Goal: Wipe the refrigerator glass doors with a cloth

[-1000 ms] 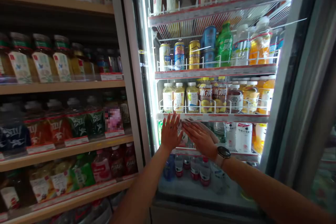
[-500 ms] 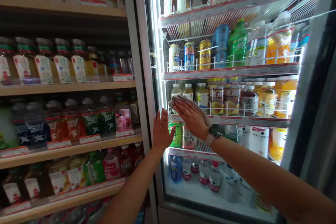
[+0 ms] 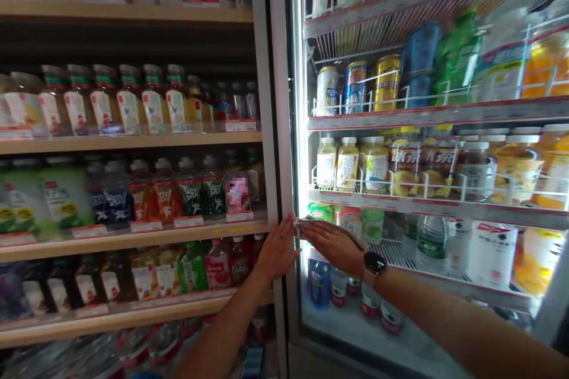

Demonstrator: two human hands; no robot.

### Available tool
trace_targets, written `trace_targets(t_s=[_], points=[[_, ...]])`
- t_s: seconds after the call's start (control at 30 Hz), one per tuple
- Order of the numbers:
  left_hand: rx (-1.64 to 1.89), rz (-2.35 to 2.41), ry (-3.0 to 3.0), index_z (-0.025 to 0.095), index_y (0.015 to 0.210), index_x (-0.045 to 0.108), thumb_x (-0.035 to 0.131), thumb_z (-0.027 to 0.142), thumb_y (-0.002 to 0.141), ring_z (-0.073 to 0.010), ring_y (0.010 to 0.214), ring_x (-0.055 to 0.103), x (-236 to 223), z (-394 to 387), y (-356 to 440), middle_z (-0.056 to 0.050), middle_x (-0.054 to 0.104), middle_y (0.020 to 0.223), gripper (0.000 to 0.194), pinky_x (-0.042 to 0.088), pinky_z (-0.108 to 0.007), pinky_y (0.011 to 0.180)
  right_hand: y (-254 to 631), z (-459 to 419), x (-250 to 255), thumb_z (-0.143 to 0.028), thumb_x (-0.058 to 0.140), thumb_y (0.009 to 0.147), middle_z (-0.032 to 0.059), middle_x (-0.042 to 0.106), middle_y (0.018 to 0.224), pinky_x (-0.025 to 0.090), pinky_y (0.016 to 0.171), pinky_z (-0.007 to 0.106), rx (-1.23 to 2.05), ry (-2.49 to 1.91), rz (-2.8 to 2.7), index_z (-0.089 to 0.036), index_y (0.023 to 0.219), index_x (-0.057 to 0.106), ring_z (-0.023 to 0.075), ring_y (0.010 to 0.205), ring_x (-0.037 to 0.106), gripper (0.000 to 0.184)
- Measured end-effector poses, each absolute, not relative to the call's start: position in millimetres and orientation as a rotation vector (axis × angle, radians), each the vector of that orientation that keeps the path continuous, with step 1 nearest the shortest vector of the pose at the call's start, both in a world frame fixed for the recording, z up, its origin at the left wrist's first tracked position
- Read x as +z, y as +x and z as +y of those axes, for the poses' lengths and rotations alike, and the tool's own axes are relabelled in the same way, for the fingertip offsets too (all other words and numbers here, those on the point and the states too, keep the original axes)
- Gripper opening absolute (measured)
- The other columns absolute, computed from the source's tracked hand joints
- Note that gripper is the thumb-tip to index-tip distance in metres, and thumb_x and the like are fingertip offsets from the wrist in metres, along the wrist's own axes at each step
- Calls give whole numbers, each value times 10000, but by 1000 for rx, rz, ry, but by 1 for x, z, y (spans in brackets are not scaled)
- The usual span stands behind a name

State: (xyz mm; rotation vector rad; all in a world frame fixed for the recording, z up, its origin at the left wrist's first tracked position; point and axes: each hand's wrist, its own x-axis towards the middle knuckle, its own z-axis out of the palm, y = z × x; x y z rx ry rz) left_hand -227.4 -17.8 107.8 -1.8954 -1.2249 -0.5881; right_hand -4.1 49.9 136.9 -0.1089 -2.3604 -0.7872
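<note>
My left hand (image 3: 278, 250) lies flat and open against the left edge of the drinks fridge's glass door (image 3: 400, 320), on its grey frame (image 3: 280, 130). My right hand (image 3: 334, 242), with a dark watch (image 3: 374, 264) on its wrist, presses a whitish cloth (image 3: 306, 223) flat onto the glass just right of the left hand. The cloth shows only at the fingertips. Behind the glass stand rows of bottles and cans (image 3: 355, 86) on lit white wire shelves.
Wooden shelves (image 3: 133, 237) to the left carry rows of bottled drinks with price tags. Inside the fridge, yellow-capped jars (image 3: 348, 163) fill the middle shelf and water bottles (image 3: 320, 281) the bottom. The door's right frame (image 3: 553, 314) shows at the far right.
My right hand with the cloth has slid down the glass from the middle shelf's height to below it. My left hand moved lower and onto the door frame. The view has shifted left.
</note>
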Motion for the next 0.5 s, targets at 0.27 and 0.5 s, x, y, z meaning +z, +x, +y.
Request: trace_targets(t_s=[0.27,0.5], points=[[-916,-1385,-1562,150,1561,71,349,411,977,-267,1510,145,148,-8,-293,-149,231,1609,697,225,-500,1205,-36,52,206,36,398,809,99,405,1548,300,1204,461,-843,-315,-2162,-128,1504,359,209,1468,299,715],[-529,-1517,-1734,282,1477,394,319,435,951,-266,1475,274,172,-5,-401,-56,478,1495,554,247,-542,1183,-44,51,155,-18,427,801,88,488,1493,376,1154,392,-921,-163,-2311,-110,1458,431,199,1383,436,663]])
